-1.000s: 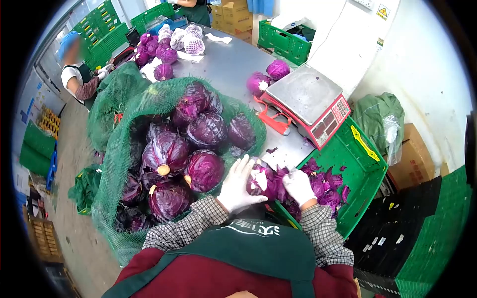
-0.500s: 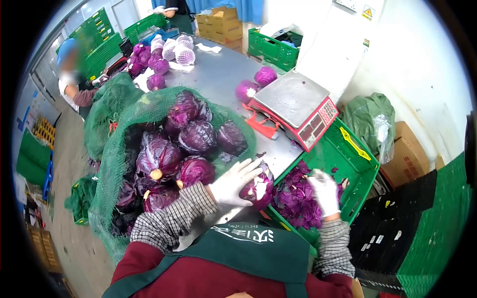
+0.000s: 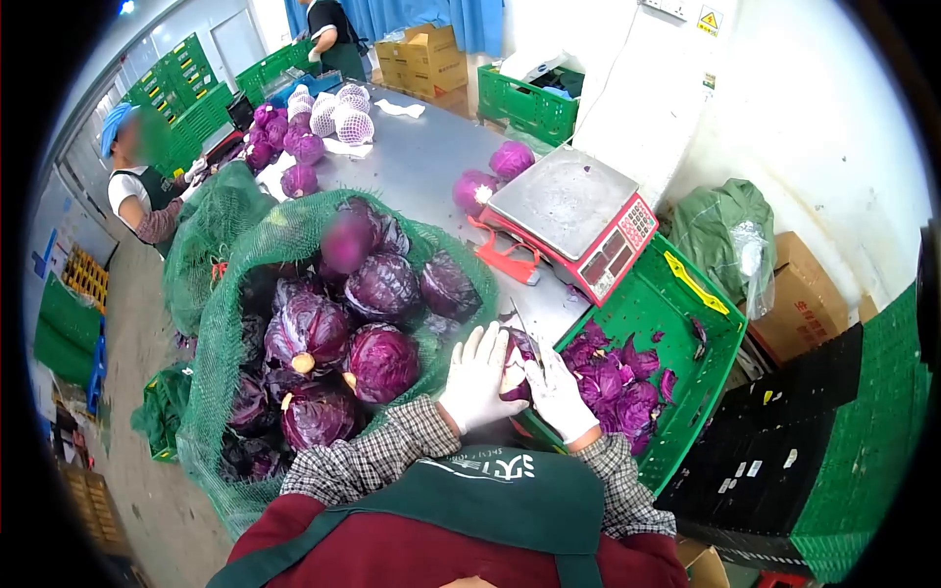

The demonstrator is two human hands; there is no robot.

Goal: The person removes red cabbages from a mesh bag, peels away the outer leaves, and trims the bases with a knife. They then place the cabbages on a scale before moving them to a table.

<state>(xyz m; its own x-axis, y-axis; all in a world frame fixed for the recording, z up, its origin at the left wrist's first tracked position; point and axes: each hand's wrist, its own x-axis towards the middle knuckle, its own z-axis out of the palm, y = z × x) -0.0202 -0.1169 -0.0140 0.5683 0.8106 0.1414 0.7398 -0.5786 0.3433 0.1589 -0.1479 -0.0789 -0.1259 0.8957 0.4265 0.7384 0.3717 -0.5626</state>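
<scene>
Both my hands wear white gloves. My left hand point(image 3: 477, 377) cups a red cabbage point(image 3: 517, 365) at the near edge of the steel table point(image 3: 431, 157). My right hand point(image 3: 560, 394) is closed on the same cabbage from the right, fingers against its cut stem end. A thin dark blade seems to rise above the cabbage, too small to be sure. Right beside it stands a green crate point(image 3: 686, 323) with loose purple leaves point(image 3: 618, 382). To the left a green net sack point(image 3: 255, 294) is full of several red cabbages point(image 3: 382, 361).
A red-and-steel scale point(image 3: 573, 220) stands on the table, two cabbages point(image 3: 490, 176) behind it. Netted cabbages point(image 3: 338, 113) lie at the far end. A co-worker point(image 3: 137, 186) stands at the left, another person point(image 3: 328, 34) at the back. Cartons, green and black crates surround the table.
My right hand came back from over the leaf crate onto the cabbage. The left hand kept hold of it and drew it slightly nearer.
</scene>
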